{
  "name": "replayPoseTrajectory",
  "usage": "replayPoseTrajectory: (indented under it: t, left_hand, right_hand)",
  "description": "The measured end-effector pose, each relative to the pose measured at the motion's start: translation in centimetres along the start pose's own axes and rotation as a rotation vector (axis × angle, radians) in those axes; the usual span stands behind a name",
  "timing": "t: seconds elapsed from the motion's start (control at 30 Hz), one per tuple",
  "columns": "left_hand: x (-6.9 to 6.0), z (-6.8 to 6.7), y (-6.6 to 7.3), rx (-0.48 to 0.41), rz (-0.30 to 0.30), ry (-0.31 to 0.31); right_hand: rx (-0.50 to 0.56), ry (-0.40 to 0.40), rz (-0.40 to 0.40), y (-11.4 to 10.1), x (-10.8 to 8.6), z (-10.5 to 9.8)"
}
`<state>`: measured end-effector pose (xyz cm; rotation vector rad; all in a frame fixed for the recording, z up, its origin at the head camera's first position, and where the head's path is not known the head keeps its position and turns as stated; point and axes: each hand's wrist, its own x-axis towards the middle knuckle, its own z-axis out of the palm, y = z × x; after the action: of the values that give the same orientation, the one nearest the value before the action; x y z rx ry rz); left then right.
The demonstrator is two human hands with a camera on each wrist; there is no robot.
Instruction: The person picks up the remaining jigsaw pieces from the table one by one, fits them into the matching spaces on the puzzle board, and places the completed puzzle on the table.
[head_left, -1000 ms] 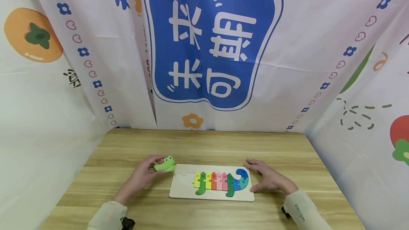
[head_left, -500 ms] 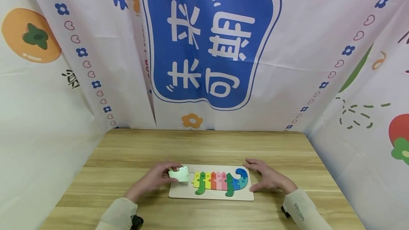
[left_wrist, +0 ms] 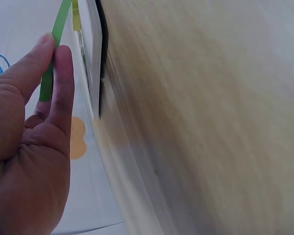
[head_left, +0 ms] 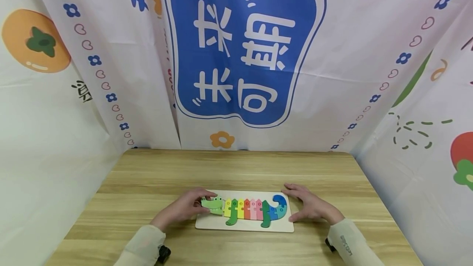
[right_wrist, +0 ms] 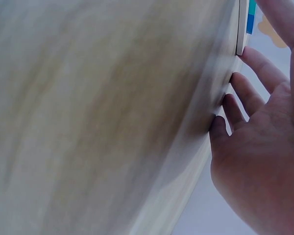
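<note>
Between thumb and fingers, my left hand (head_left: 186,203) pinches a green crocodile-head puzzle piece (head_left: 213,205) over the left end of a pale wooden puzzle board (head_left: 208,222). From the left wrist view, the piece (left_wrist: 47,83) appears edge-on, apart from the board (left_wrist: 90,49). Rainbow body pieces (head_left: 246,209), green legs and a blue curled tail (head_left: 282,206) lie in the board. My right hand (head_left: 310,204) rests at the board's right end, thumb and fingers spread around it. The right wrist view shows its fingers (right_wrist: 247,95) loosely extended, one fingertip at the board's edge.
The board lies on a wood-grain table (head_left: 236,171). White printed cloth (head_left: 129,65) with a large blue panel (head_left: 244,44) hangs behind the table, and more cloth covers both sides.
My left hand has brought the crocodile-head piece rightward from beside the board to over its left end, tilting it on the way and levelling it beside the yellow piece. My right hand has stayed put.
</note>
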<state>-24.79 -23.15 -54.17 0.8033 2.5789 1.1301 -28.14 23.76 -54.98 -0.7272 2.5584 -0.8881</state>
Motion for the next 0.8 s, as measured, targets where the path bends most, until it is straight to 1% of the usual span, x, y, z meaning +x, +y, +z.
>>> replayPoseTrajectory:
  t: [0.17,0.33,0.43,0.63,0.8]
  left_hand:
    - [0.19,0.12,-0.09,0.012,0.022,-0.012]
    - [0.29,0.20,-0.15,0.049,0.050,-0.026]
    - [0.34,0.27,-0.18,0.066,0.054,-0.030]
    - [0.42,0.41,-0.14,0.071,0.060,-0.024]
    - [0.46,0.46,-0.07,0.084,0.052,-0.016]
  right_hand:
    - [0.002,0.001,-0.001,-0.02,-0.03,0.01]
    - [0.007,0.001,0.000,-0.06,-0.05,-0.01]
    - [0.010,0.003,-0.002,-0.08,-0.07,-0.03]
    - [0.000,0.002,-0.005,-0.04,-0.09,-0.02]
    - [-0.005,0.002,-0.007,0.06,-0.01,0.00]
